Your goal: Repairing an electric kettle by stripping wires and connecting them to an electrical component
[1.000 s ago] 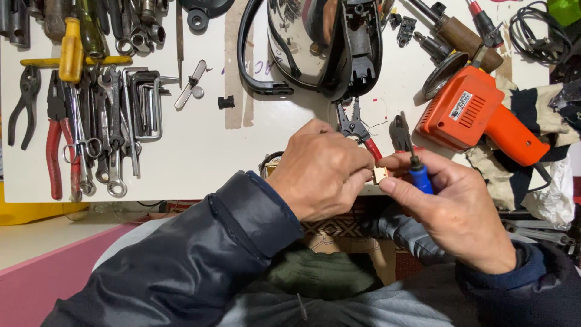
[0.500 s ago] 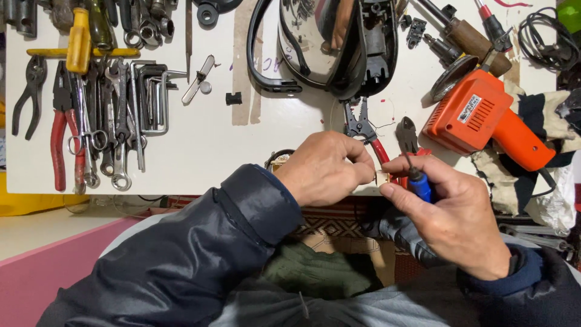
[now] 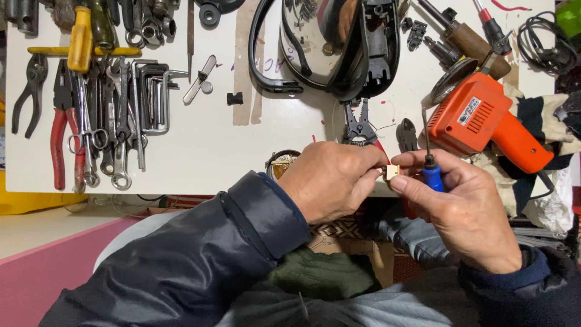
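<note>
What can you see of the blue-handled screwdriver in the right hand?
The screwdriver has a short blue handle, plastic by its look, and a thin dark metal shaft standing nearly upright, tip towards the orange power tool. The right hand grips the handle, hiding its lower end. Beside it, both hands pinch a small pale square part; whether it touches the screwdriver is unclear.

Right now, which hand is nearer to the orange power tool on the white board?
Right. The right hand, holding a blue-handled screwdriver, sits just below the orange power tool. The left hand is farther to the tool's left, pinching a small beige part.
</note>
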